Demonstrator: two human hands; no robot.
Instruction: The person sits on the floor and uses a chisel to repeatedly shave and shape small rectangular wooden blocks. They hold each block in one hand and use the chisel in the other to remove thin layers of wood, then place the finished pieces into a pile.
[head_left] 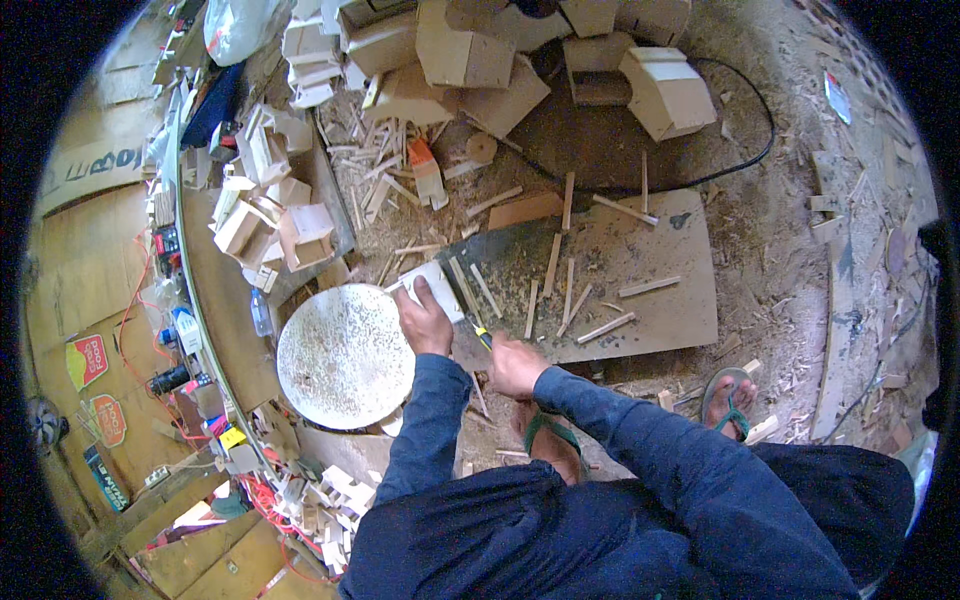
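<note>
Wood is the thing in hand: a small pale wood block [437,287] lies at the near left corner of a flat board [640,270] on the floor, just beside a round speckled disc [345,355]. The left hand [425,320] presses down on the block, fingers spread over its top, so that grip is closed on it as a clamp rather than a grasp. The right hand [515,365] is wrapped shut around the yellow-and-black handle of a small tool [483,337], whose tip points toward the block's near edge; what kind of blade it carries is too small to tell. To do this cut well, I judge the holding fingers should sit behind the tool's line and the block should bear flat on the board, since loose thin wooden strips [570,300] and shavings scattered across it could let it rock or slide. Short, controlled strokes away from the left hand seem safest. Farther off, larger offcut wood blocks [470,50] are heaped, a black cable [740,150] curves past, and green-strapped sandals [730,400] rest near the board's front edge.
</note>
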